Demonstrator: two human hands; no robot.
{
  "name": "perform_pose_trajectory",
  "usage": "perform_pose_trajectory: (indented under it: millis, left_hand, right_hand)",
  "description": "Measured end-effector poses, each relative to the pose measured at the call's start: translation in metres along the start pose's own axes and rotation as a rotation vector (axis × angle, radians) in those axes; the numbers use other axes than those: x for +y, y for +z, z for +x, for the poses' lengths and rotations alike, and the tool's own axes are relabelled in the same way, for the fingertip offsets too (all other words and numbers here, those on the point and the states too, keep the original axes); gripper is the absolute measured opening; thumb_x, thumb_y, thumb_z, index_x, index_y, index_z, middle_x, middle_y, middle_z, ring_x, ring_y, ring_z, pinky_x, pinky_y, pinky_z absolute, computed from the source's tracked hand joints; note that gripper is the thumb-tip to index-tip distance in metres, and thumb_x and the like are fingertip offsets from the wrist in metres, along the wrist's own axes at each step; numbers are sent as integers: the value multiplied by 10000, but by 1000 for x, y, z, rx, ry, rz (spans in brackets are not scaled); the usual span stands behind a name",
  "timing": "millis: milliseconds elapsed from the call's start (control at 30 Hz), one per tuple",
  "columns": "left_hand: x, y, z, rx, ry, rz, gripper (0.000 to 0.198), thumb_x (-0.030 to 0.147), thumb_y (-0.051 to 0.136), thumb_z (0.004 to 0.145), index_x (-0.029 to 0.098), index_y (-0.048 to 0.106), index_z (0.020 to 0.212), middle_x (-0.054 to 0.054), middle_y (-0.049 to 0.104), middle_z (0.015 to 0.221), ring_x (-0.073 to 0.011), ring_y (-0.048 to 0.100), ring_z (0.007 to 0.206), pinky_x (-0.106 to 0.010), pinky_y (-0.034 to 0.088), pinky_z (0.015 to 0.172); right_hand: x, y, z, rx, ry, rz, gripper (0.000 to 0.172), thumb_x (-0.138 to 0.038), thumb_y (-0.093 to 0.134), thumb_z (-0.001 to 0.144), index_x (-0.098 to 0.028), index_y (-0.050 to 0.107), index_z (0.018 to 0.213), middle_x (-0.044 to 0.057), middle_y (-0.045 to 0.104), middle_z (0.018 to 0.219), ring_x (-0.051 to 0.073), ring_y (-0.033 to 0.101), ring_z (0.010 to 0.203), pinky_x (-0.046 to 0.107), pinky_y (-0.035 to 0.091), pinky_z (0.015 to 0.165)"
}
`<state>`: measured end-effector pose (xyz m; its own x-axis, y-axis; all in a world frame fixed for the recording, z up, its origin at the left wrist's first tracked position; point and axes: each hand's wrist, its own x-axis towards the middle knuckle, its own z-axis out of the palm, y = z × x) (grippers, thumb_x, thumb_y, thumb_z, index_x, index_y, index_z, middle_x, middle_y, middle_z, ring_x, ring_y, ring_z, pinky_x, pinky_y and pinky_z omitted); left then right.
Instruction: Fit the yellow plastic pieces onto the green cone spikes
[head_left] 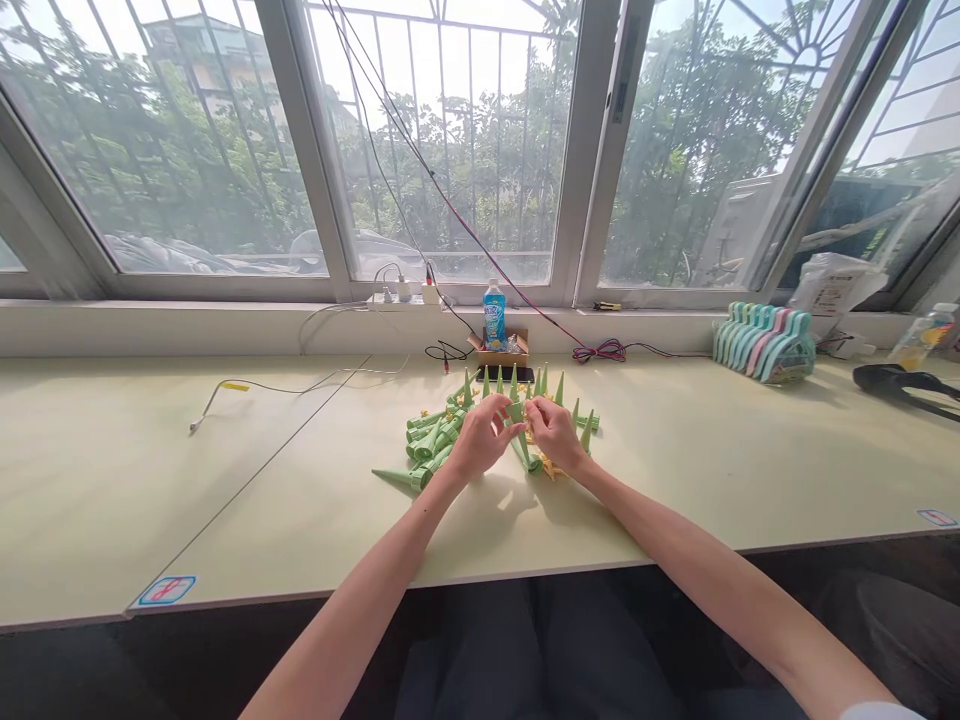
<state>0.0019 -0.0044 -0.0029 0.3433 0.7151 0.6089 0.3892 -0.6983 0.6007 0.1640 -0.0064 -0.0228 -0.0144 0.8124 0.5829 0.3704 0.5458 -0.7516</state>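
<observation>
Perhaps "Milk" on the blue bottle [494,318]

– One left hand [482,440] and one right hand [555,435] are counted over the desk [697,450]!
– And green cones [425,445]?
– At least eight are seen standing upright; the full total is hidden by overlap.
– The yellow pieces [553,470]?
– Several, too jumbled to be tallied.
– Far edge?
– One blue bottle [494,318], one cardboard box [501,358] are spotted.
– Near edge?
– Two stickers [167,590] are found!
</observation>
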Motion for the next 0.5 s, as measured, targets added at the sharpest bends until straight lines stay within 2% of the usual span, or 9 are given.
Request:
perform_pose_trajectory:
  millis: [133, 233, 300, 367, 433, 500]
  left_hand:
    - [4, 0, 1, 24, -20, -12, 360, 493, 610, 838, 185, 531, 1007, -40, 601, 895, -99, 573, 608, -225, 468, 528]
    - [8, 0, 2, 69, -84, -83, 341, 502, 552, 872, 188, 520, 1002, -21, 597, 836, -96, 555, 580, -209, 430, 497]
    - [10, -1, 3, 110, -157, -136, 347, 522, 474, 905, 180, 528, 868, -2, 570, 706, -96, 515, 533, -207, 397, 474]
    - [10, -2, 4, 136, -237, -181, 471, 550, 388, 927, 174, 505, 667, 6, 502, 558, -97, 461, 481, -216, 366, 459]
    - [10, -4, 4, 122, -306, -222, 593, 588, 345, 924, 174, 472, 519, 0, 442, 463, -96, 415, 439, -228, 339, 444]
    - [11, -6, 4, 65, -361, -265, 657, 627, 336, 909, 170, 495, 464, -5, 419, 419, -92, 386, 407, -236, 313, 428]
  right_hand:
    - [-1, 1, -1, 12, 2, 15, 391, -479, 411, 956, -222, 401, 661, -47, 395, 509, 116, 376, 462, 248, 313, 464]
    - [-1, 2, -2, 25, 3, 27, 384, -485, 403, 963, -223, 411, 683, -48, 404, 509, 116, 380, 459, 246, 316, 464]
    - [-1, 3, -2, 42, -2, 36, 376, -488, 397, 966, -223, 421, 700, -48, 409, 511, 116, 386, 458, 244, 320, 464]
    - [-1, 4, -3, 68, -8, 41, 372, -495, 389, 968, -223, 434, 718, -46, 419, 519, 117, 394, 460, 243, 324, 463]
    - [0, 5, -3, 94, -8, 45, 368, -506, 382, 969, -224, 444, 740, -43, 432, 532, 119, 400, 459, 244, 328, 460]
    - [-1, 5, -3, 113, -7, 53, 360, -512, 380, 968, -226, 450, 761, -38, 448, 548, 120, 409, 460, 245, 332, 457]
